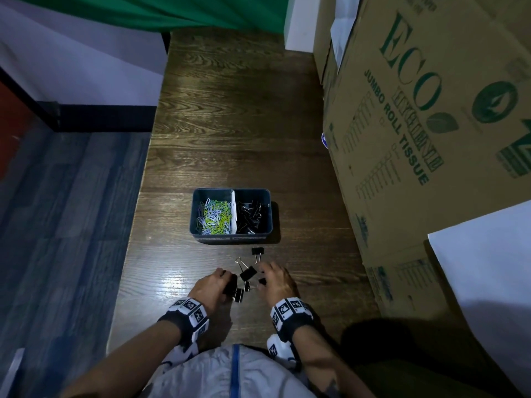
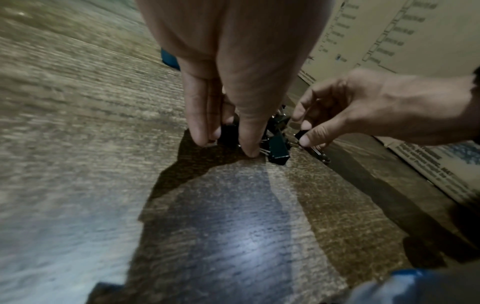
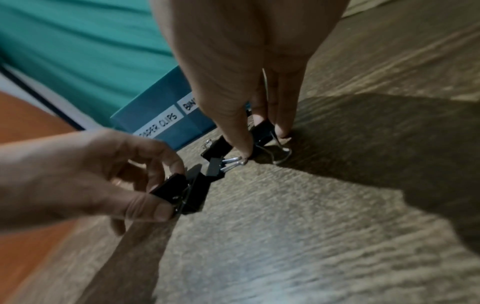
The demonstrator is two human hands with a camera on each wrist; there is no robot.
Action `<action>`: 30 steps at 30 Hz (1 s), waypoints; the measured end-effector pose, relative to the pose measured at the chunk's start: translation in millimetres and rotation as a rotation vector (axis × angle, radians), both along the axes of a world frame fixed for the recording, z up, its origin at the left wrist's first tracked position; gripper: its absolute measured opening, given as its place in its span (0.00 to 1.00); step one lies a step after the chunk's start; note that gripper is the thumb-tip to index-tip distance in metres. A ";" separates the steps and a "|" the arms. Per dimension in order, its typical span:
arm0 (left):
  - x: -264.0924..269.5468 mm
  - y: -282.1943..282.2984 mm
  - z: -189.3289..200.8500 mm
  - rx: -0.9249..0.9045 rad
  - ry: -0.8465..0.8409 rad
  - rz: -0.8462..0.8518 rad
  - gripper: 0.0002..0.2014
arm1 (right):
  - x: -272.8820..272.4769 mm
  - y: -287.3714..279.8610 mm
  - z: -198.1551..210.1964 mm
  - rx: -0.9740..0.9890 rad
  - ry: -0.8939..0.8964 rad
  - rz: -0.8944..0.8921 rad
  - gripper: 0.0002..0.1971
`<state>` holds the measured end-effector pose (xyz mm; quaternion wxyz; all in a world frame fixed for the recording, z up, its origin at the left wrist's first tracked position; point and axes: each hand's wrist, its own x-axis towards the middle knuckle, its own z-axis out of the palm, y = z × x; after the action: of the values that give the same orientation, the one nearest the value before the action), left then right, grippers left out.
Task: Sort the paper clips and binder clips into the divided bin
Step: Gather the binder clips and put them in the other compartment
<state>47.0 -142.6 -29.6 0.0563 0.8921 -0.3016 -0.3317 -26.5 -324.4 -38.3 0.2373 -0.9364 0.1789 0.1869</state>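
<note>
Cardboard boxes [image 1: 416,133] wall the right; bare table [image 1: 230,124] lies open beyond the bin [image 1: 231,235].

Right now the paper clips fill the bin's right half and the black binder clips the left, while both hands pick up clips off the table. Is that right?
Swapped. The head view shows the paper clips in the bin's left half and the binder clips in the right. Both hands, left and right, do pick up clips from the table.

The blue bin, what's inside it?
The bin has colourful paper clips in its left part and black binder clips in its right part, with a white divider between. The piles cover the bottom.
</note>
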 end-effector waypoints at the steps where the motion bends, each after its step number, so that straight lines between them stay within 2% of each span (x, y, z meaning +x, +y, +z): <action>1: -0.1 1.1 0.0 -0.010 0.009 0.005 0.24 | -0.3 -1.4 0.0 0.015 0.006 -0.047 0.21; 4: -2.1 1.6 6.4 -0.039 -0.010 -0.001 0.20 | -4.7 -6.8 -0.9 0.043 0.019 -0.152 0.11; 8: 4.2 -10.7 33.8 -0.231 -0.111 -0.070 0.14 | -15.0 -12.5 -4.2 0.061 -0.025 -0.289 0.13; 12: 39.6 -40.7 66.6 -0.471 -0.179 -0.114 0.11 | -22.5 -20.8 -4.0 0.016 0.037 -0.187 0.11; 16: 78.1 -71.9 87.0 -0.590 -0.263 0.012 0.14 | -16.3 -29.1 9.3 0.003 0.075 -0.077 0.11; 20: 79.3 -70.7 85.4 -0.504 -0.349 0.076 0.20 | 17.5 -38.0 43.7 0.061 -0.007 -0.159 0.06; 22: 65.2 -60.1 74.2 -0.478 -0.399 0.055 0.12 | 39.9 -41.8 65.8 0.098 -0.146 -0.159 0.05; 25: 38.7 -40.2 51.6 -0.405 -0.354 0.024 0.03 | 75.0 -45.7 95.2 0.111 -0.332 -0.146 0.07; 27: 22.9 -26.3 34.9 -0.285 -0.292 0.005 0.07 | 94.4 -47.2 107.1 0.113 -0.428 -0.146 0.09; 30: 5.8 -10.5 10.8 -0.078 -0.163 -0.028 0.23 | 102.8 -43.7 111.5 0.028 -0.495 -0.125 0.11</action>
<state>52.8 -153.1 -18.8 0.0617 0.9088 -0.3306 -0.2469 76.3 -368.2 73.3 0.2977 -0.9374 0.1704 -0.0607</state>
